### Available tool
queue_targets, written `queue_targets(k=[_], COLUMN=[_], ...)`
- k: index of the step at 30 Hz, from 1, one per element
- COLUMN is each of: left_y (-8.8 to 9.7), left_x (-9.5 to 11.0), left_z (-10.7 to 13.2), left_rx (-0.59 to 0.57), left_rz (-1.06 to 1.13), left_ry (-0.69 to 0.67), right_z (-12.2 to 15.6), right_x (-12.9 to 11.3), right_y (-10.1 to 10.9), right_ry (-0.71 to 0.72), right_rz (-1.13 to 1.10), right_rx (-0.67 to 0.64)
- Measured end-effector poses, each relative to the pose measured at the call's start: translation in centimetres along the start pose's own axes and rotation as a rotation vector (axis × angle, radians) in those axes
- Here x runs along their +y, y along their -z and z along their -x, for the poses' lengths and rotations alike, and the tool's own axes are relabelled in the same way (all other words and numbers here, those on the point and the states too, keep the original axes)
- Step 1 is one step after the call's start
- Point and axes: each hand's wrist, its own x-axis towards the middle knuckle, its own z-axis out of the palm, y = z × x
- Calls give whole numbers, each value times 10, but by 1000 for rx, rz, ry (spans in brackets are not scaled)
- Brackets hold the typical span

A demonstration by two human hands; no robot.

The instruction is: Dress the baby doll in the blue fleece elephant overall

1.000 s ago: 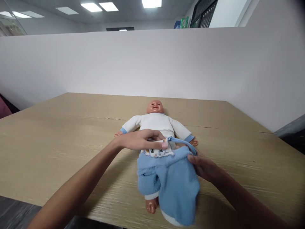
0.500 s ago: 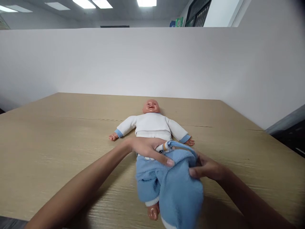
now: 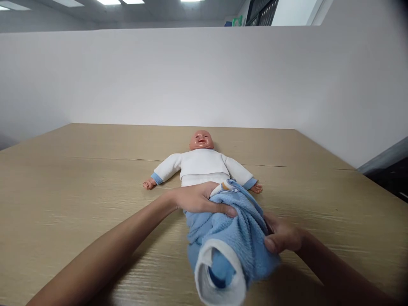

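Observation:
A baby doll in a white top with blue cuffs lies on its back, head away from me. Over its lower body are fuzzy blue pants, bunched, with one white-cuffed leg opening facing me. My left hand lies across the doll's waist, its thumb pressing the waist fabric against the fingers. On the other side, my right hand grips the outer side of the same pants, fingers partly hidden behind the cloth. The doll's feet are hidden.
The doll lies on a wide wooden table with a thin seam across it. A white partition rises behind the far edge. Something dark with a grey edge stands off the table's right side.
The pants leg nearest me has lifted, so its white cuff now faces me and covers the doll's foot seen before. My right hand has moved slightly right and down.

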Motion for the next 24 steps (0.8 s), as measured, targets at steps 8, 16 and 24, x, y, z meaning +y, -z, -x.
queue_targets(k=[8,16,24], left_y=[16,12,8], left_x=[-26,-16,-17], left_z=[6,6,11], left_rx=[-269,-248,-294], left_rz=[208,113,239], left_ry=[94,110,152], right_z=[-12,2,2], right_x=[3,-18,-8], right_y=[-2,-5,-9], right_ry=[85,-4,98], right_rz=[-223,171,-77], right_rx=[345,-81,136])
